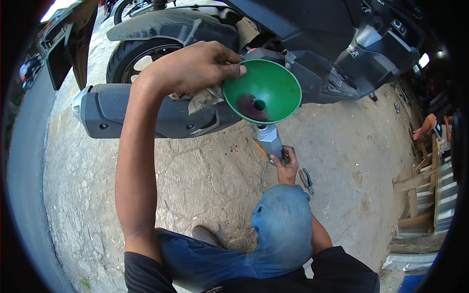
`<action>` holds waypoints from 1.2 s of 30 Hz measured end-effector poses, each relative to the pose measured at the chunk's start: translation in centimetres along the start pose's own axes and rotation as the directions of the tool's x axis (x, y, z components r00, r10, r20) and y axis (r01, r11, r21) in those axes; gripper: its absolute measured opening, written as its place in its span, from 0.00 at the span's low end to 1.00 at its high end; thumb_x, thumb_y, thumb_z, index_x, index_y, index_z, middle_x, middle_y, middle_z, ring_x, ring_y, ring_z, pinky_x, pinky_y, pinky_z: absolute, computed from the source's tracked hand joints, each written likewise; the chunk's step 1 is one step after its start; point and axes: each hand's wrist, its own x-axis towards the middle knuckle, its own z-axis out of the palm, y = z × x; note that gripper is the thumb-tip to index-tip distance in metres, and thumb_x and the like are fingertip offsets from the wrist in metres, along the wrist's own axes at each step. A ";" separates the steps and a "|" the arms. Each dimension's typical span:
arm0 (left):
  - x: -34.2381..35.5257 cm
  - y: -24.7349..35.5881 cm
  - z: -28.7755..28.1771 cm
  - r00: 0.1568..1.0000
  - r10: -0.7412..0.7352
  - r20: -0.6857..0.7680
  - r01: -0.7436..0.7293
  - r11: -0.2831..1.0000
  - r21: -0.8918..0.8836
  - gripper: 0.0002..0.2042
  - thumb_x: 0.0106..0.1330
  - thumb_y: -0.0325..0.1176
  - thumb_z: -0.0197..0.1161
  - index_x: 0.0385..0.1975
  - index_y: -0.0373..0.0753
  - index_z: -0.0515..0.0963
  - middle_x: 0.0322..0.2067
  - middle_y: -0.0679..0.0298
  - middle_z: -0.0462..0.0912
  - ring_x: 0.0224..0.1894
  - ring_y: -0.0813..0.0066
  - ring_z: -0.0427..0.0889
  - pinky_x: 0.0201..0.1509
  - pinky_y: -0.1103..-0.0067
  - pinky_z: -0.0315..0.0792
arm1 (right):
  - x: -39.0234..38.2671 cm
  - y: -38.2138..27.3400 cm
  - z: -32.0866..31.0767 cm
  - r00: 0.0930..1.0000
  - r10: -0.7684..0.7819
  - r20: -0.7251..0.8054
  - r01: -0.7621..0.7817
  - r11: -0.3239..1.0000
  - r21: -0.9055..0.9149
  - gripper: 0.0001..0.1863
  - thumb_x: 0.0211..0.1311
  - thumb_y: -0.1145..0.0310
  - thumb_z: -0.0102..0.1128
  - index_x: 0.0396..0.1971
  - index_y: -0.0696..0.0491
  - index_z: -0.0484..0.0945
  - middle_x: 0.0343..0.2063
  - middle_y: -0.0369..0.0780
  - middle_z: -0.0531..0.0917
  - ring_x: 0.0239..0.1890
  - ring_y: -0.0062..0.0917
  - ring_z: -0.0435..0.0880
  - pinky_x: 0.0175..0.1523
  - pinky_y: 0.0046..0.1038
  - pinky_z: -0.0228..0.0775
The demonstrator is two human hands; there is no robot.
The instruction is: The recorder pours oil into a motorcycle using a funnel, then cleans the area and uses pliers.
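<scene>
My left hand (207, 68) pinches the rim of a green funnel (276, 88) between thumb and fingers. Dark reddish liquid wets the inside of the funnel around its hole. Low beside my knee, my right hand (287, 165) is closed around a grey plastic bottle (269, 140), whose neck points up close below the funnel. Whether the funnel's spout touches the bottle is hidden by the cone. A rag (205, 99) shows beneath my left hand, against the scooter. The scooter's exhaust (107, 115) lies under my left forearm.
The scooter's rear wheel (119, 61) and dark body (312, 29) stand across the far side. Pliers (306, 181) lie on the concrete right of my right hand. A wooden structure (415, 188) stands at the right, with another person's leg (426, 127) beyond. A road runs along the left.
</scene>
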 end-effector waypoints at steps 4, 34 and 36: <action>0.8 0.2 1.2 0.999 -0.029 0.044 0.030 0.999 -0.026 0.29 0.74 0.54 0.62 0.59 0.31 0.82 0.47 0.47 0.89 0.50 0.59 0.90 0.61 0.69 0.79 | -0.5 1.1 -0.8 0.999 0.036 -0.002 -0.035 0.994 0.100 0.22 0.57 0.79 0.77 0.50 0.59 0.78 0.46 0.38 0.78 0.51 0.25 0.80 0.58 0.28 0.74; 1.5 -4.7 20.2 0.922 0.201 -0.331 0.017 0.832 0.554 0.29 0.64 0.17 0.55 0.69 0.30 0.66 0.67 0.42 0.66 0.67 0.44 0.72 0.72 0.56 0.69 | 3.5 17.8 -27.8 0.786 0.058 -0.615 -0.066 0.998 0.011 0.31 0.61 0.77 0.75 0.63 0.59 0.71 0.56 0.43 0.81 0.56 0.29 0.80 0.63 0.31 0.71; 1.6 -4.6 22.7 0.934 0.218 -0.284 0.018 0.764 0.644 0.29 0.69 0.22 0.54 0.71 0.24 0.62 0.69 0.40 0.64 0.73 0.45 0.67 0.77 0.58 0.65 | 3.4 17.8 -28.1 0.794 0.058 -0.605 -0.057 0.998 0.021 0.38 0.60 0.78 0.75 0.69 0.60 0.67 0.59 0.46 0.81 0.58 0.32 0.81 0.65 0.32 0.71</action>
